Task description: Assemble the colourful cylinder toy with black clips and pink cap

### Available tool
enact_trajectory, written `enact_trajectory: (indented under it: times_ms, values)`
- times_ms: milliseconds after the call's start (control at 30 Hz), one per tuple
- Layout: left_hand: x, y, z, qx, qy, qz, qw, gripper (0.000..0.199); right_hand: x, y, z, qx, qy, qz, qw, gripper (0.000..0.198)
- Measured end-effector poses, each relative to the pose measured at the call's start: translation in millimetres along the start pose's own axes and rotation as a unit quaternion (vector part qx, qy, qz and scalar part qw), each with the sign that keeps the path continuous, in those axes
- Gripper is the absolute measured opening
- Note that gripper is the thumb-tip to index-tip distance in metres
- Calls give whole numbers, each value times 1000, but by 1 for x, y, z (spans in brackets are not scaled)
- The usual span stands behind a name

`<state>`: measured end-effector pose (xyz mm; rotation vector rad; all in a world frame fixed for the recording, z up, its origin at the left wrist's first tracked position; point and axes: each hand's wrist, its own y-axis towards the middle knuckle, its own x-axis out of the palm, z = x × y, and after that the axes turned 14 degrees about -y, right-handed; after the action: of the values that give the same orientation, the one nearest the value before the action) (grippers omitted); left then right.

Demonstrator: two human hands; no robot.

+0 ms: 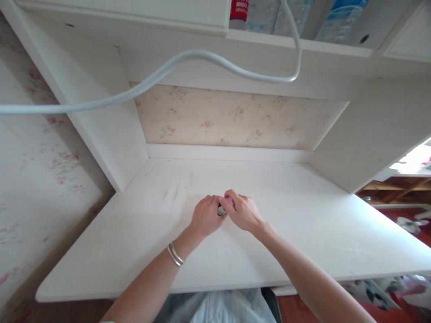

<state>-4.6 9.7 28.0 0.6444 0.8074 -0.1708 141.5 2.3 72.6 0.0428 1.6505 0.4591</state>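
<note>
Meeting over the middle of the white surface (141, 242), the two hands come together around one small object (226, 205), of which only a pink top and a darker, greyish lower bit show between the fingers; what it is cannot be told. The left hand (204, 218) curls its fingers closed against the object from the left, and two thin silver bangles (175, 255) sit at that wrist. The right hand (243, 211) closes over the object from the right and above, its fingers hiding most of it, so both hands are clamped on the same thing and touch each other there. The object is at or just above the surface, well in from the front edge and far from the back wall of floral wallpaper (232, 117). Above the work area a white shelf (296, 45) serves as the only holder of things in view: its open compartment contains a red-labelled item (239, 10) at the left, a clear plastic bottle (266, 15) beside it, and a blue-labelled bottle (341, 18) further right; whether the bottles hold anything cannot be judged. A pale cable (188, 58) loops across the front of the shelf and runs off to the left.
</note>
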Motion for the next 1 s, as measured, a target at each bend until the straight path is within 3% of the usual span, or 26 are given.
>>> enact_trajectory:
  times_ms: [67,200,300,433,533,633,700,767,833,867,933,1000]
  values:
    - [-1,1,3,-9,-25,-13,1000,13,-3,-1,1,-31,-30,10,999,37]
    - [2,-1,7,-15,18,10,1000,8,3,0,-2,78,-80,-8,994,42]
    - [3,-1,7,-23,29,17,999,8,6,2,-3,119,-24,-33,992,45]
    - [3,2,3,-60,-91,-26,994,12,-1,-1,1,49,87,-43,994,40]
    - [3,2,6,-55,-130,-72,987,11,-1,-6,4,22,35,-13,999,36]
    - [5,0,14,-63,-62,-35,995,11,4,-8,2,81,1,9,997,37]
    - [5,0,18,-74,-50,-5,996,11,7,-7,0,119,53,19,991,39]
    - [2,3,20,-93,-111,13,989,12,9,-6,0,124,159,21,979,38]
    - [-2,7,17,-130,-258,2,957,18,8,-6,3,93,298,-1,950,35]
    - [-5,9,14,-154,-349,-20,924,21,8,-6,6,71,364,-20,928,40]
    - [-11,11,8,-202,-510,-83,832,23,8,-9,11,31,458,-63,886,53]
    - [-15,11,1,-238,-605,-151,745,25,7,-12,14,7,491,-104,865,52]
